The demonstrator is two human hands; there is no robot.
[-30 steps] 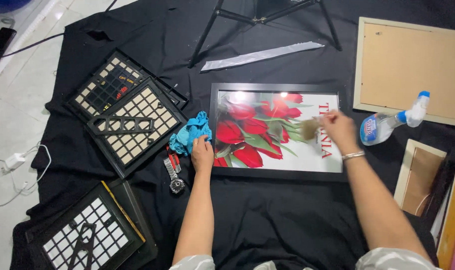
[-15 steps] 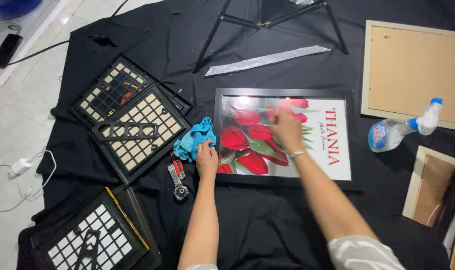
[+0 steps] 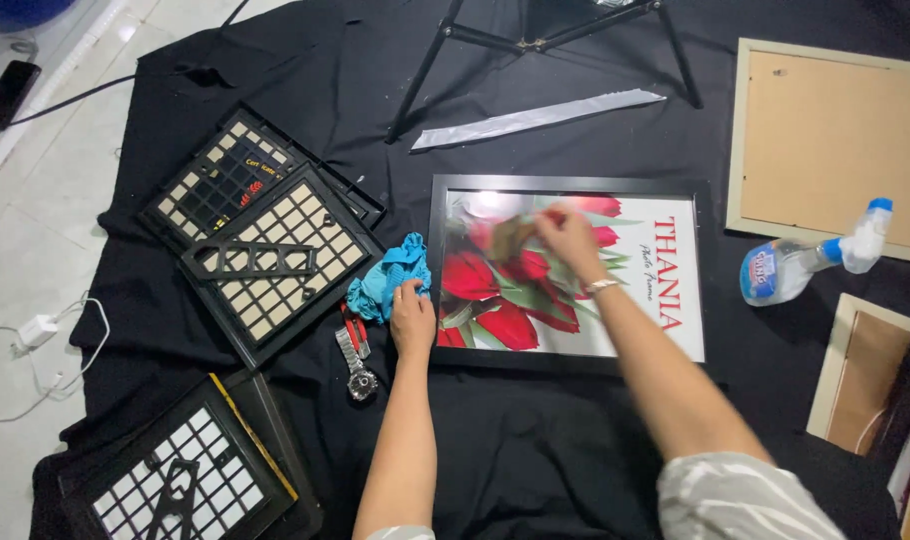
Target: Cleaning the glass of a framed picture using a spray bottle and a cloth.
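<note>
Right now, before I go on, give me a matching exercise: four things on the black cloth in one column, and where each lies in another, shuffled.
Things:
1. spray bottle
2. blue cloth
3. wristwatch
4. strip of silver tape

Places:
A. beyond the top edge of the tulip picture frame, near the tripod legs
B. right of the frame, lying on its side
C. under the fingers of the left hand, at the frame's left edge
D. just left of the left wrist, below the cloth

Pairs: 1-B, 2-C, 3-D, 4-A
</note>
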